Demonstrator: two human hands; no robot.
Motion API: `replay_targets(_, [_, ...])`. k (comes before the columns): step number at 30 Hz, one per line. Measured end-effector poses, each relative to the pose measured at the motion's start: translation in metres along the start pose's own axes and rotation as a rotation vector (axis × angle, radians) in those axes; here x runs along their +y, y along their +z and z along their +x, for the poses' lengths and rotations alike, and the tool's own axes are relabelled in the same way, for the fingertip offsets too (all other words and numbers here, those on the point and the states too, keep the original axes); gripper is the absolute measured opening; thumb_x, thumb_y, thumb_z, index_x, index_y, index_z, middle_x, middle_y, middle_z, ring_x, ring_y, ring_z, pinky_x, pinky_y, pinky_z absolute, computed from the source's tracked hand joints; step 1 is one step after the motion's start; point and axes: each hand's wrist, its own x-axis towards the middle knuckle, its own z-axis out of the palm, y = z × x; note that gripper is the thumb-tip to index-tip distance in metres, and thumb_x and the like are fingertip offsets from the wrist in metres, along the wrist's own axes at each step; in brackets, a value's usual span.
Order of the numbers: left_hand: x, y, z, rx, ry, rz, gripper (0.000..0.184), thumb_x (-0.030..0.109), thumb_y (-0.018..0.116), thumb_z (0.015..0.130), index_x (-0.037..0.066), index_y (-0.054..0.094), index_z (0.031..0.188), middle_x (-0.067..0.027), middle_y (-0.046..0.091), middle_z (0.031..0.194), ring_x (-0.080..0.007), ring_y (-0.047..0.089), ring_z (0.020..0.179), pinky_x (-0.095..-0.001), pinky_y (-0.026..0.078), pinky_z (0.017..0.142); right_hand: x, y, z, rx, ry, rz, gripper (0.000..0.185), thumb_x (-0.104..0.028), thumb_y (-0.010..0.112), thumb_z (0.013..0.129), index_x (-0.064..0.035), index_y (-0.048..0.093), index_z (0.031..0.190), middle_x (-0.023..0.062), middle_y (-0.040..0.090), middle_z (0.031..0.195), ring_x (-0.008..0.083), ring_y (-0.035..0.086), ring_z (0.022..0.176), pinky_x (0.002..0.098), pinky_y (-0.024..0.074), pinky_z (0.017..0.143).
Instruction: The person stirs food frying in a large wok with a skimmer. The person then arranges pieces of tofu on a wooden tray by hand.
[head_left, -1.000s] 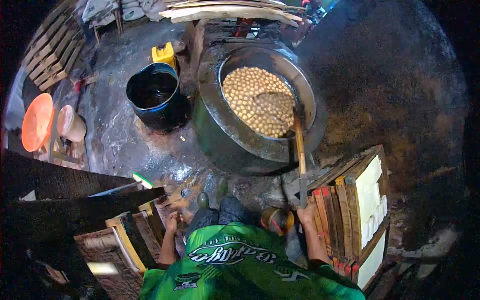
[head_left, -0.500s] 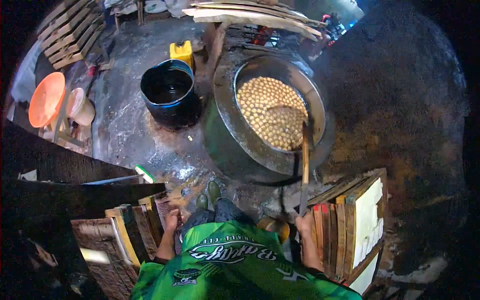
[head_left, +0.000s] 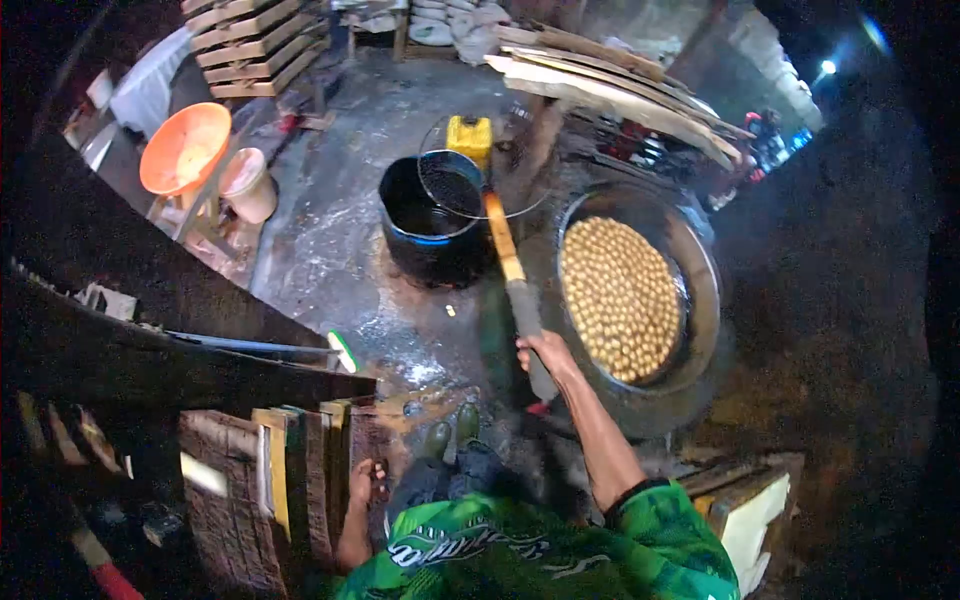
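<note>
My right hand (head_left: 545, 352) is wrapped around the grey-covered grip of a long-handled skimmer (head_left: 503, 235). The skimmer's round wire head is raised over the rim of a black pot (head_left: 430, 250), with dark liquid inside the pot. To the right stands a large metal vat (head_left: 703, 330), where many small golden-brown pieces (head_left: 620, 298) float packed together. Low by my side hangs my left hand (head_left: 368, 482), empty, its fingers loosely bent and apart, near some upright wooden boards (head_left: 308, 460).
A yellow jerrycan (head_left: 469, 138) sits behind the pot. Long planks (head_left: 610, 85) lie beyond the vat. At left are an orange basin (head_left: 187, 150), a pale bucket (head_left: 250, 187) and a green-edged brush (head_left: 343, 351). A white-faced wooden frame (head_left: 752, 530) stands at lower right.
The skimmer has come up out of the vat and swung left over the black pot, my right arm reaching forward with it. The camera view has shifted. My left hand stays low.
</note>
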Motion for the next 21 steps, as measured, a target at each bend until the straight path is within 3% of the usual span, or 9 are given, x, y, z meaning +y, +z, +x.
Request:
replay_targets(5, [-0.043,-0.018,-0.045,0.181,-0.075,-0.209,0.024,0.031,0.045,0.099,0.010,0.054,0.090,-0.0034,0.055,0.076,-0.0140,0.053,0.061,-0.0330,0.046,0.045,0.027,0.057,0.119,-0.191,0.072,0.077,0.018,-0.015,0.057,0.087,0.0021,0.061,0.090,0.0073,0.059,0.065,0.0168,0.057,0.054,0.0282,0.0491,0.051])
replay_targets(8, [-0.067,-0.024,-0.071,0.206,-0.060,-0.241,0.022,0.030,0.045,0.098,0.010,0.053,0.093,-0.0033,0.056,0.077,-0.0143,0.053,0.060,-0.0331,0.046,0.045,0.062,0.071,0.133,-0.195,0.136,0.175,0.018,-0.016,0.059,0.086,0.0020,0.063,0.087,0.0094,0.062,0.069,0.0188,0.060,0.057,0.0289,0.0530,0.056])
replay_targets(11, [-0.081,-0.024,-0.087,0.361,-0.141,-0.192,0.035,0.037,0.046,0.095,0.005,0.056,0.085,-0.0063,0.056,0.071,-0.0194,0.055,0.062,-0.0341,0.050,0.051,0.070,0.061,0.134,-0.251,0.205,0.138,0.019,-0.017,0.059,0.087,0.0025,0.062,0.089,0.0111,0.063,0.075,0.0196,0.062,0.061,0.0306,0.0554,0.060])
replay_targets(13, [-0.081,-0.024,-0.084,0.107,-0.030,-0.075,0.035,0.036,0.045,0.095,0.004,0.056,0.085,-0.0066,0.056,0.071,-0.0202,0.055,0.065,-0.0334,0.050,0.063,0.063,0.047,0.128,-0.221,0.184,0.171,0.025,-0.021,0.059,0.088,0.0034,0.060,0.095,0.0123,0.064,0.082,0.0205,0.064,0.068,0.0322,0.0568,0.063])
replay_targets(14, [-0.081,-0.022,-0.079,0.172,-0.050,-0.046,0.035,0.034,0.045,0.095,0.002,0.057,0.090,-0.0082,0.059,0.074,-0.0212,0.057,0.068,-0.0310,0.049,0.072,0.059,0.036,0.125,-0.252,0.230,0.235,0.030,-0.024,0.059,0.088,0.0038,0.058,0.101,0.0130,0.064,0.085,0.0208,0.064,0.071,0.0325,0.0574,0.064])
replay_targets(16, [-0.083,-0.023,-0.058,0.179,-0.040,-0.009,0.034,0.033,0.046,0.095,0.001,0.057,0.093,-0.0094,0.060,0.077,-0.0215,0.058,0.070,-0.0306,0.049,0.071,0.053,0.011,0.106,-0.321,0.230,0.334,0.044,-0.034,0.058,0.089,-0.0010,0.050,0.118,0.0117,0.064,0.093,0.0211,0.065,0.079,0.0325,0.0570,0.067])
replay_targets(17, [-0.084,-0.025,-0.043,0.207,-0.027,0.010,0.034,0.032,0.046,0.095,0.000,0.058,0.097,-0.0106,0.062,0.079,-0.0217,0.059,0.072,-0.0303,0.049,0.070,0.054,0.000,0.094,-0.280,0.211,0.365,0.044,-0.034,0.058,0.089,-0.0010,0.050,0.118,0.0117,0.064,0.093,0.0211,0.065,0.079,0.0325,0.0570,0.067])
replay_targets(19, [-0.067,-0.035,-0.013,0.017,-0.028,0.103,0.031,0.030,0.048,0.095,0.001,0.058,0.100,-0.0109,0.065,0.085,-0.0230,0.062,0.077,-0.0350,0.051,0.067,0.055,-0.016,0.054,0.000,0.143,0.323,0.046,-0.038,0.058,0.089,-0.0094,0.048,0.124,0.0080,0.064,0.095,0.0202,0.064,0.080,0.0323,0.0554,0.065])
replay_targets(21, [-0.034,-0.028,0.016,0.088,-0.145,0.365,0.030,0.031,0.046,0.094,0.007,0.061,0.104,-0.0081,0.066,0.090,-0.0242,0.063,0.077,-0.0417,0.052,0.066,0.075,-0.029,-0.004,0.238,-0.014,0.011,0.039,-0.039,0.056,0.091,-0.0125,0.053,0.118,0.0055,0.062,0.099,0.0187,0.060,0.086,0.0336,0.0522,0.068])
